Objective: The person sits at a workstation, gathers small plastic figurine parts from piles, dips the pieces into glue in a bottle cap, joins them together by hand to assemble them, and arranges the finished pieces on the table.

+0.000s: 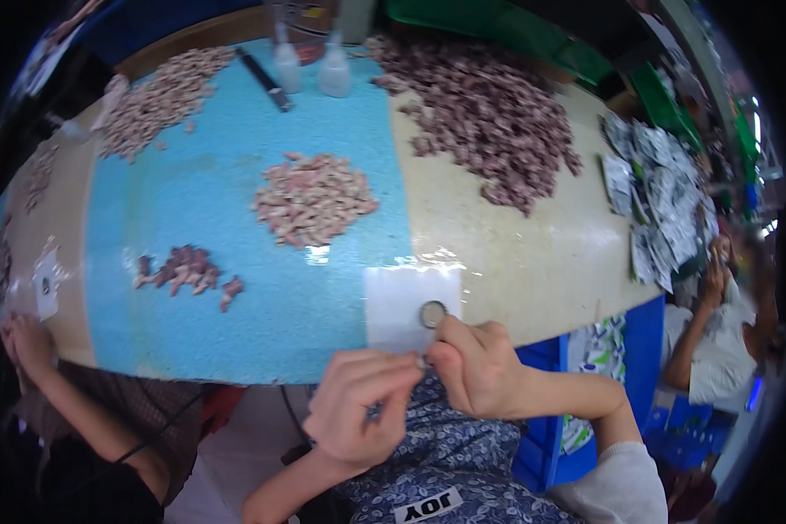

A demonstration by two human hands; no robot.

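Close together at the table's near edge, both my hands are pinched with the fingertips meeting. A tiny greyish piece shows between them, too small to name. My left hand (pixel 362 406) is curled with thumb against forefinger. My right hand (pixel 482 367) is closed, its thumb pressed to the bent fingers. Just beyond, a small dark-rimmed round piece (pixel 433 314) lies on a white sheet (pixel 402 301). Further off on the blue surface sits a pile of small pinkish-white pieces (pixel 314 199). To the left is a smaller heap of darker, purplish and pink pieces (pixel 188 269).
A large pile of dark purple pieces (pixel 498 122) spreads at the back right, near silvery packets (pixel 664 192). White squeeze bottles (pixel 334 72) and a black tool (pixel 264 79) stand and lie at the back. Another person's hand (pixel 31 345) rests at the left edge; blue crates (pixel 546 419) stand below right.
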